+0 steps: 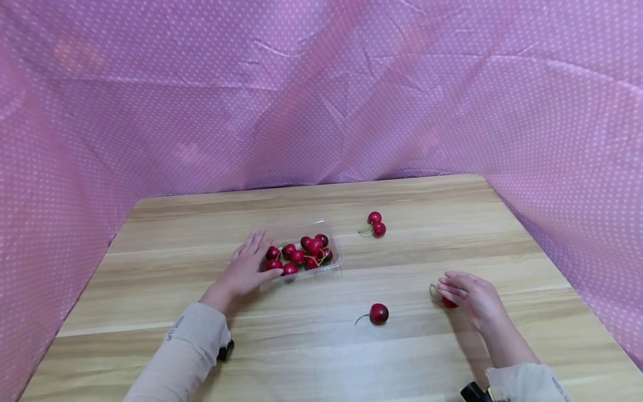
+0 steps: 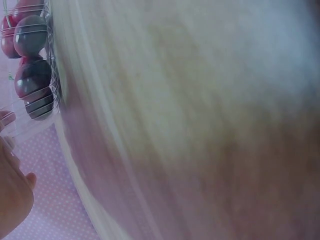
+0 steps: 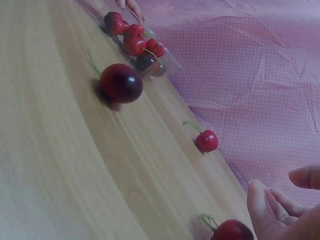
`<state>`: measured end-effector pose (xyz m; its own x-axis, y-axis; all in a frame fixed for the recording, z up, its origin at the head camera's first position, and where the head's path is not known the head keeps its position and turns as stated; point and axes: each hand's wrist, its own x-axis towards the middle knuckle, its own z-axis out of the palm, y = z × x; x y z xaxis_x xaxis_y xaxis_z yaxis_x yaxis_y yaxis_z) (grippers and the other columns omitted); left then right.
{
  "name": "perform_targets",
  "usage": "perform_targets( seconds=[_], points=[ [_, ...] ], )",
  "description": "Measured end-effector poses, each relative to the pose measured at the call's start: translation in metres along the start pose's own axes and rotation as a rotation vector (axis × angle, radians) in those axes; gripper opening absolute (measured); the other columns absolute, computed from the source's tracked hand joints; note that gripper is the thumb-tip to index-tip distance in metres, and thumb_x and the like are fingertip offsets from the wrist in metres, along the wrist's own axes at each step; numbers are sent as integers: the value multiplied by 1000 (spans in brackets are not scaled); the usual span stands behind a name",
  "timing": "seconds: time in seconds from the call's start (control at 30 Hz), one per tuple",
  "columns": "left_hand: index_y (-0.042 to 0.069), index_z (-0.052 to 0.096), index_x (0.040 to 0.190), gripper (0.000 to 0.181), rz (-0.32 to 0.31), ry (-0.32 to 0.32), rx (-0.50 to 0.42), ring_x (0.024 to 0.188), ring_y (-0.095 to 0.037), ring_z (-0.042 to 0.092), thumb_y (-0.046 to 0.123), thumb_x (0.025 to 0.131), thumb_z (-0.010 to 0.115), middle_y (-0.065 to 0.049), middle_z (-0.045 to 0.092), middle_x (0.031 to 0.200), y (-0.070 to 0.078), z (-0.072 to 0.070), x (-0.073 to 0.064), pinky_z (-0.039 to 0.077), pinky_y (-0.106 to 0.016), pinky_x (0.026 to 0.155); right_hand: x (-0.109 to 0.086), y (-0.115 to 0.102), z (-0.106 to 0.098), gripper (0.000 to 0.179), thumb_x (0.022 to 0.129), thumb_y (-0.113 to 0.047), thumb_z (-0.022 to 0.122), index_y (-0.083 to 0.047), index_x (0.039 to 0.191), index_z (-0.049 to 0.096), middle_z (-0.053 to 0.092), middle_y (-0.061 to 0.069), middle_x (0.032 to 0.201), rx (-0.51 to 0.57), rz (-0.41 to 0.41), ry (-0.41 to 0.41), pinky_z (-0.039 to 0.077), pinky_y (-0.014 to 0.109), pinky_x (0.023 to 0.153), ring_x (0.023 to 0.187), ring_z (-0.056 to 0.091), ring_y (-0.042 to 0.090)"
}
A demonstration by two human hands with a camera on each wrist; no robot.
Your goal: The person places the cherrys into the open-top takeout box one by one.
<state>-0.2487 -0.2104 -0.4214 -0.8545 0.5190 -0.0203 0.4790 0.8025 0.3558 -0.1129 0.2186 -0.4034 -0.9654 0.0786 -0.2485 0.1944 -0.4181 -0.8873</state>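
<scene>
My left hand [image 1: 246, 268] rests against the left end of a clear plastic box [image 1: 337, 254], fingers spread straight and thumb along the front side. Red and dark cherries [image 1: 297, 257] lie inside, several of them with green stems. Over on the right, my right hand [image 1: 474, 298] hovers beside a stemmed cherry [image 1: 449, 302], partly covering it in the head view. The right wrist view shows that cherry [image 3: 233, 231] on the table next to the fingers, which are slightly bent, with the thumb apart and nothing held.
A single dark red cherry [image 1: 379, 314] lies between the hands, its stem pointing left. Farther back sit two cherries [image 1: 379, 229] side by side. The wooden table [image 1: 201, 223] ends at a pink dotted cloth [image 1: 301, 111] behind and at both sides.
</scene>
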Motion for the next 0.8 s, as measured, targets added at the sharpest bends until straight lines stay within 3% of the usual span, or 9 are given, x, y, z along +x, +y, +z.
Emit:
perform_targets(
  seconds=[0.37,0.6,0.8],
  points=[
    [9,18,138,79,-13,14,-3,128,-30,-5,57,80,43,-8,-5,144,5,4,-3,4,-50,100,9,-18,-25,24,89,-5,44,-9,78,65,65,6,77,-43,-20,-63,49,24,71,75,62,14],
    [9,17,138,79,-34,10,-12,128,-28,-7,56,81,44,-7,-7,144,13,5,-8,4,-51,100,26,-35,-34,27,90,-4,41,-12,79,64,64,5,78,-228,58,-152,49,24,69,74,61,13],
    [9,17,138,79,-43,13,-20,128,-27,-8,56,81,44,-6,-7,144,19,7,-11,4,-51,100,42,-40,-42,22,90,-5,39,-6,85,61,63,6,80,-363,127,-243,49,26,71,76,61,16]
  ],
)
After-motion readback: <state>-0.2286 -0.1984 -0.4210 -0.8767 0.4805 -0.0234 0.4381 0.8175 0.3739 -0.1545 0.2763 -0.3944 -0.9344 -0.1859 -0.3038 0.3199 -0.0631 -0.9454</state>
